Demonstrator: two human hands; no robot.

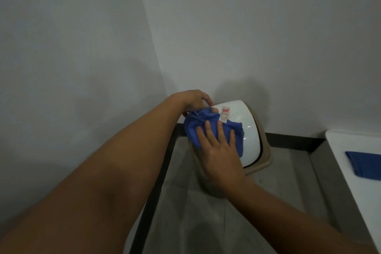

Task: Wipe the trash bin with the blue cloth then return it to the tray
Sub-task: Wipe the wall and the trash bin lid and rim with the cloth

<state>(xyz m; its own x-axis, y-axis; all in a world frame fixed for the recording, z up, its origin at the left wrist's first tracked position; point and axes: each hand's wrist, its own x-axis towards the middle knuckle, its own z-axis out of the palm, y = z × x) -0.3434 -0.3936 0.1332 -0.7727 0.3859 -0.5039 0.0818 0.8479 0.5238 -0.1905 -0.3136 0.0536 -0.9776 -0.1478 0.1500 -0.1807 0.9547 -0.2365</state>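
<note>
**Corner clean-up: both hands work a blue cloth over the bin lid**

Bare grey walls meet behind a trash bin (250, 150) that stands on the tiled floor (185, 202), tucked into the corner where a dark skirting strip (292, 140) runs along the base of the wall. Seen from the head camera, the only view, the right hand (220, 154) lies flat with fingers spread, pressing the blue cloth (198, 128) against the left part of the bin's white domed lid (247, 128). The left hand (195, 99) reaches in from above, its fingers curled around the bunched upper end of the cloth near the bin's back edge; how tightly it grips cannot be told.

The wipe looks to be under way, with the right side of the lid apparently not yet covered. To do it well, the flat palm should keep even pressure and sweep across the dome toward its right edge, while the other hand gathers loose fabric so it does not drag. The lid may be a swinging flap, so a hard push could tip it inward.

The bin has a beige body and rim, a glossy white lid catching a highlight, and a small red-and-white label (225, 114) near the top. At the frame's right edge sits a white tray (350, 150) holding another blue item (365, 165), well apart from the bin.
</note>
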